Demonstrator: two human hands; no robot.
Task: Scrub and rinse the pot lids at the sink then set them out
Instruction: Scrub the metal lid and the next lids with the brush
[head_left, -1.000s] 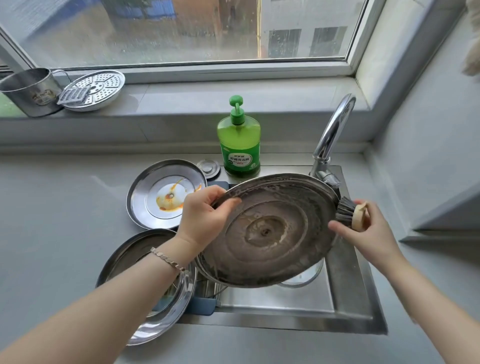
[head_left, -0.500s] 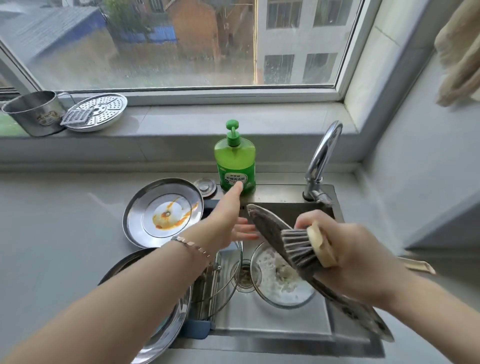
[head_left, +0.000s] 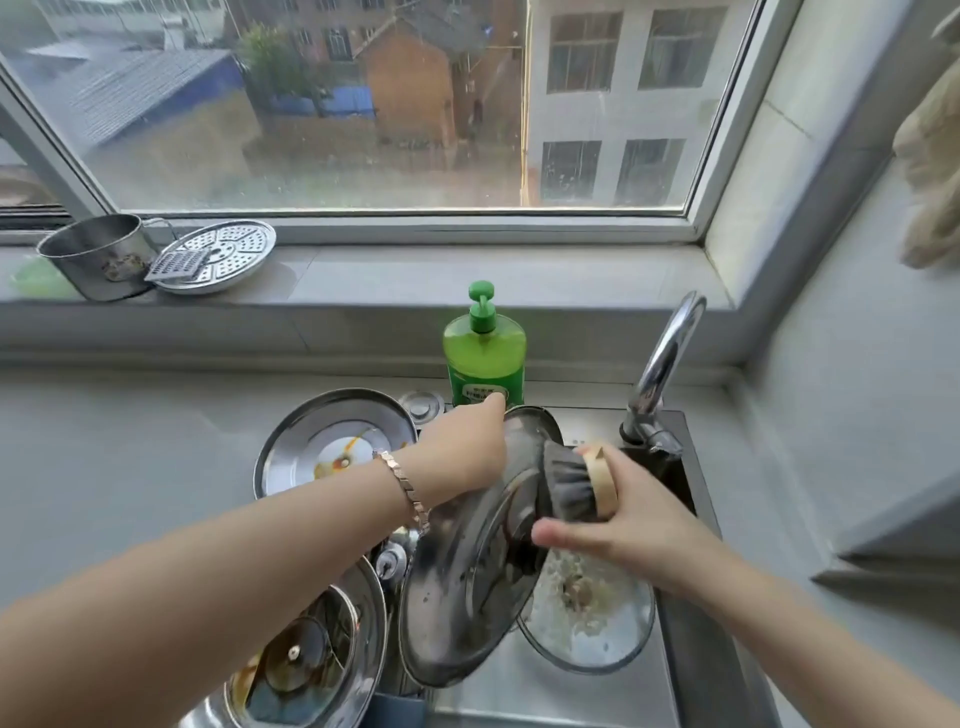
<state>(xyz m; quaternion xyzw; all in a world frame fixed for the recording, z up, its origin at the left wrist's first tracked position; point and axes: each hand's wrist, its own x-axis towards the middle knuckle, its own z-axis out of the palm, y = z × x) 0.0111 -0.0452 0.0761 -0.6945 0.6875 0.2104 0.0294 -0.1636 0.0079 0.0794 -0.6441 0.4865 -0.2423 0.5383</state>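
A large steel lid (head_left: 462, 597) stands tilted over the sink (head_left: 685, 649), its outer side turned toward me. My left hand (head_left: 462, 457) grips the lid's far upper rim, with one finger stretched toward the soap bottle. My right hand (head_left: 628, 530) holds a round scrubbing brush (head_left: 569, 488) with its dark bristles pressed against the upper part of the lid. A soapy glass lid (head_left: 597, 629) lies in the basin below. A steel lid with orange stains (head_left: 311, 441) rests on the counter to the left. Another greasy lid (head_left: 311, 670) lies at the lower left.
A green soap bottle (head_left: 485, 358) stands behind the sink, with a sink plug (head_left: 423, 405) beside it and the curved faucet (head_left: 667, 358) to the right. On the windowsill sit a steel cup (head_left: 98, 254) and a perforated steamer plate (head_left: 228, 254). A wall rises at the right.
The steel lid has been turned over, from underside up to outer side facing me. My left hand let go, then took hold of its far rim. The brush now presses on the lid.
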